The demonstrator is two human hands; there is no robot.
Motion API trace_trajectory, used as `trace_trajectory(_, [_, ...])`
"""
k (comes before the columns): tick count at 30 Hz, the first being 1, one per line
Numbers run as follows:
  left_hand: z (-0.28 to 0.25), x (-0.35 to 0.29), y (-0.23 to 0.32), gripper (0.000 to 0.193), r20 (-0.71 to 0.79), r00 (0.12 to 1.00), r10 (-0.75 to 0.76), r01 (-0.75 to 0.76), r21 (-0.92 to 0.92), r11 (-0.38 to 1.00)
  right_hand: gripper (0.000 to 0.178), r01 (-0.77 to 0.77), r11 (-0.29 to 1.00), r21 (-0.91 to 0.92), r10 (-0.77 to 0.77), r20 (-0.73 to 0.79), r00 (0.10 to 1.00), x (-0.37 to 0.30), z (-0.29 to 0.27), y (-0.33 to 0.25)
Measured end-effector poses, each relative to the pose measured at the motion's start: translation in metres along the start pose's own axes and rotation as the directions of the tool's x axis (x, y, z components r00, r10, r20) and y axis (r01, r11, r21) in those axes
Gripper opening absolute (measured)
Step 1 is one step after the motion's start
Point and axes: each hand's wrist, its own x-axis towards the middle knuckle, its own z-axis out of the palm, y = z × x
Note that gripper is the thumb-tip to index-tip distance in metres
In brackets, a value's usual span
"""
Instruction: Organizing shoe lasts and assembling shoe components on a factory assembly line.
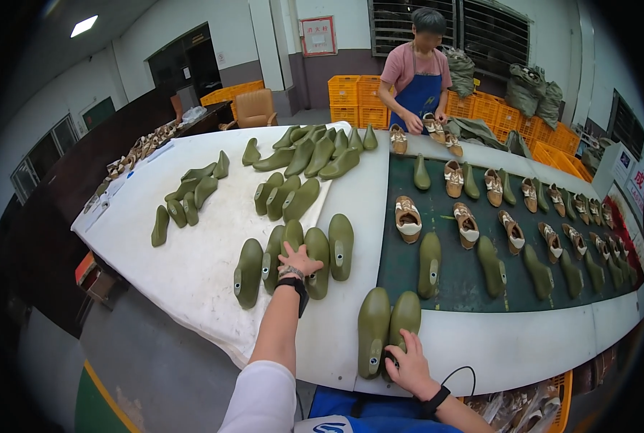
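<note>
Fingers of the left hand (300, 261) are spread over a row of smooth, olive-green, foot-shaped lasts (341, 247); those of the right hand (410, 366) are slightly apart and curled at the heel end of one last in a matching olive-green pair (373, 332). Whether either hand is clamped cannot be told. The white-topped bench (481, 332) carries both groups, the pair at its near edge, beside a flat, dark green belt (459, 281). In this inspector's judgement, each last is best gripped round its body and lifted clear of its neighbours, as the surface looks slippery; the pair needs care against tipping over the edge. Obscured: the middle lasts beneath the left hand, the right palm, and the right-hand last's heel end.
</note>
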Motion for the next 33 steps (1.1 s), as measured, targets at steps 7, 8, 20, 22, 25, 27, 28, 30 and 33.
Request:
trace_trajectory(7, [-0.008,0.018,-0.051,0.068,-0.121,0.969,0.217,-0.234,-0.156,0.960,0.028,0.008,1.000,0.016,-0.008,-0.035,0.999,0.001,0.000,0.000])
trace_trajectory(8, [-0.006,0.017,-0.055,0.067,-0.154,0.958,0.241,-0.262,-0.135,0.956,0.028,-0.019,1.000,0.011,0.020,-0.041,0.999,0.002,0.001,0.001])
trace_trajectory(20, [0.048,-0.063,-0.043,0.058,-0.479,0.825,0.300,-0.321,0.039,0.946,0.029,0.054,0.998,-0.020,-0.055,-0.105,0.993,0.002,0.008,0.003])
trace_trajectory(22, [0.047,-0.069,-0.029,0.062,-0.445,0.846,0.294,-0.300,0.058,0.952,0.029,0.050,0.999,-0.019,-0.051,-0.106,0.993,0.003,0.008,0.003])
trace_trajectory(25, [0.042,-0.062,-0.002,0.066,-0.422,0.707,0.567,-0.490,0.285,0.824,0.029,0.047,0.999,-0.007,-0.048,-0.109,0.993,0.004,0.011,0.005])
trace_trajectory(27, [0.043,-0.042,0.023,0.067,-0.338,0.727,0.598,-0.545,0.246,0.802,0.028,0.048,0.999,0.010,-0.046,-0.119,0.992,0.004,0.015,0.008])
trace_trajectory(28, [0.046,-0.029,0.034,0.067,-0.285,0.715,0.638,-0.599,0.221,0.770,0.028,0.029,1.000,0.000,-0.029,-0.136,0.990,0.003,0.018,0.011])
trace_trajectory(30, [0.048,0.005,0.060,0.068,-0.179,0.701,0.691,-0.644,0.257,0.720,0.028,0.078,0.997,0.018,-0.075,-0.158,0.985,0.001,0.023,0.016])
trace_trajectory(33, [0.050,0.037,0.096,0.072,0.066,0.679,0.731,-0.720,0.252,0.646,0.027,0.084,0.996,0.002,-0.082,-0.222,0.972,-0.003,0.028,0.021])
